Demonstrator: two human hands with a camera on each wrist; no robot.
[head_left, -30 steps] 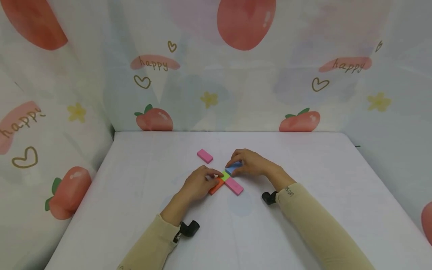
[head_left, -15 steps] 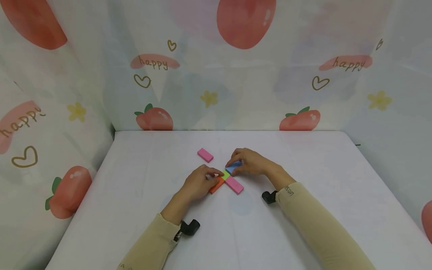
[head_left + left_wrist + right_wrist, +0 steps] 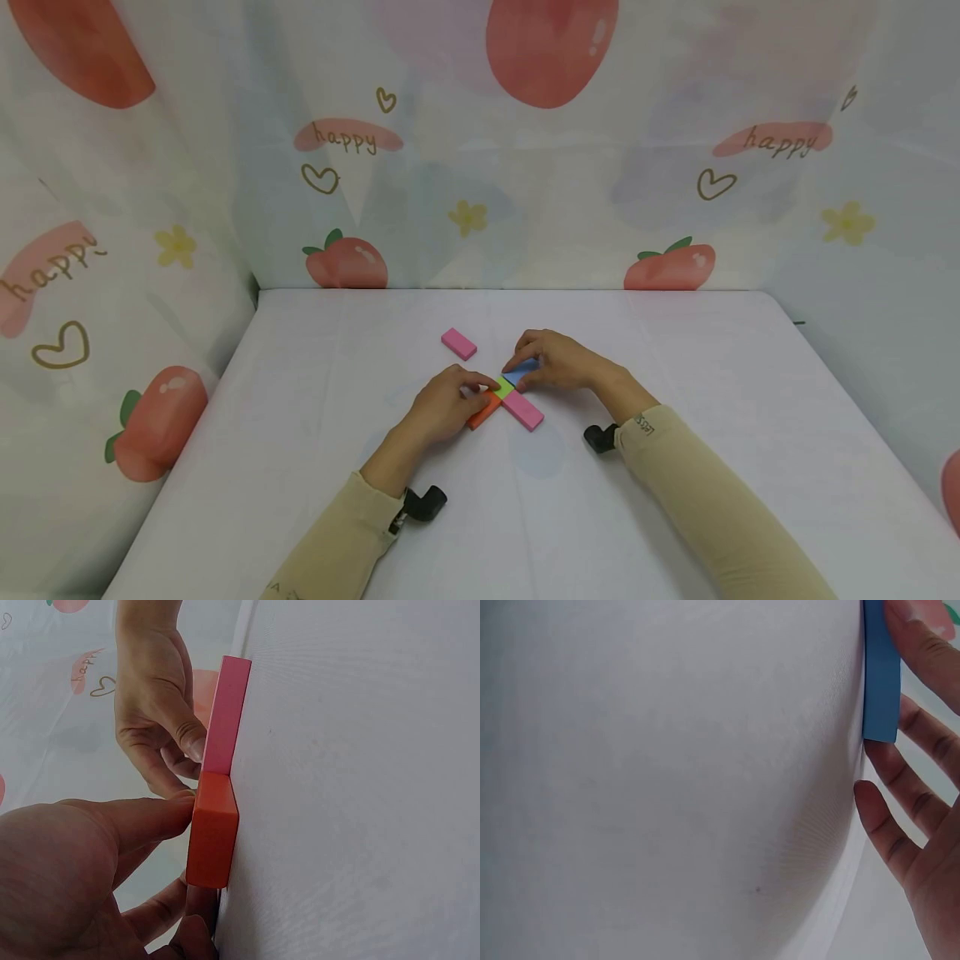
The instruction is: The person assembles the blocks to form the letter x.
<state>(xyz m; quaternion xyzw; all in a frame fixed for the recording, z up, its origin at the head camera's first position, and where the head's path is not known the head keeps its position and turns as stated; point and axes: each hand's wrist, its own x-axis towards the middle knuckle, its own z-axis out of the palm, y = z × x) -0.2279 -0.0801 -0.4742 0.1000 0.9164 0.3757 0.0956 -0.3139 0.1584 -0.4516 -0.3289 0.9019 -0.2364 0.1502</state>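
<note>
Several flat coloured blocks lie in a cross on the white table. At its centre is a small lime-green block (image 3: 502, 387). My left hand (image 3: 442, 406) pinches the orange block (image 3: 214, 832) with thumb and fingers, its index fingertip right at the green one. On the other side, my right hand (image 3: 562, 360) holds the blue block (image 3: 883, 679), thumb on the near side and fingers on the far side, partly covering it in the head view. A pink block (image 3: 523, 410) extends from the green block toward the lower right, with no hand on it.
Apart from the cross, a second pink block (image 3: 459, 343) lies just beyond the left hand. The white table (image 3: 675, 333) meets a fruit-printed curtain (image 3: 540, 208) at its back edge. Small black cameras (image 3: 425, 503) sit at both wrists.
</note>
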